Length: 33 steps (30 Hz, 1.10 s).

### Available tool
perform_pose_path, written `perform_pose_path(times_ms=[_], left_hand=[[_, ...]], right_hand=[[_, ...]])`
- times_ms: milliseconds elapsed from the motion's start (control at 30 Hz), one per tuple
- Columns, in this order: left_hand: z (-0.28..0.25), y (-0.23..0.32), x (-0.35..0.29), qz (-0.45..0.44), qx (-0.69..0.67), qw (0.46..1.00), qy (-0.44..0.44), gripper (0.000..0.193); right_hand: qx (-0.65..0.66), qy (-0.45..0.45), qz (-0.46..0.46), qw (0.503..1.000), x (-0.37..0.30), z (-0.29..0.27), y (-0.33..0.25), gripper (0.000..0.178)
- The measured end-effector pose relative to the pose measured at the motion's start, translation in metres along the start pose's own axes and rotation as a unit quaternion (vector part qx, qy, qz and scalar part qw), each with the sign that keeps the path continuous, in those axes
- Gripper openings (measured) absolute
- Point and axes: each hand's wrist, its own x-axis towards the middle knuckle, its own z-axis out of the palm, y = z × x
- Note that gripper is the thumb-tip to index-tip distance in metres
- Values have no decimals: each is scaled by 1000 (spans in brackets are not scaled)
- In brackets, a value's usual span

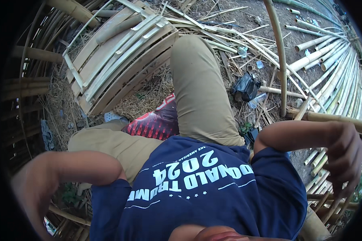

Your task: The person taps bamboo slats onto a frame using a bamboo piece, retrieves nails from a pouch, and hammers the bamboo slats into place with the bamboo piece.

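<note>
From my end, on the head cam, the L hand (30, 193) is way out at the L edge, blurred and partly lost in the dark rim, so I can't tell if it's clenched, released or grasping smth. Closest to it I see a low pole (70, 215), running just inboard of the wrist, & the bamboo wall (26, 88) further up; contact I can't confirm.

R hand (344, 160) is raised at the R side, elbow bent, fingers loosely curled & pointing down; looks released to me. The bamboo rail (330, 119) passes right by it; can't tell if they touch. Beyond, a big fan of cut poles (340, 86) lies on the ground.

Wearer's seated low, 1 knee up, in tan trousers (201, 88) & a navy T-shirt (229, 207) w/ white print. Btwn the legs I've got a red & black sack (155, 122). Up front, L of the raised knee: a slatted wooden panel (134, 82) w/ pale strips on top, approx. tilted over dry straw (136, 102). R of the knee: a black plastic bag (246, 86), a clear bottle (257, 100) just beside it, & 1 upright post (281, 64).
</note>
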Motion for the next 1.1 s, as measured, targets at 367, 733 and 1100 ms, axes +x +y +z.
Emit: perform_pose_path(times_ms=[367, 733, 1100], left_hand=[[-6, -391, -144, -587, 238, 758, 158, 27], [-32, -433, -141, -755, 145, 604, 209, 79], [-20, -432, -148, -734, 266, 606, 152, 30]], right_hand=[[-334, 60, 927, 158, -393, -57, 109, 77], [-366, 26, 814, 451, -421, -32, 104, 25], [-303, 79, 780, 543, -194, -57, 76, 24]])
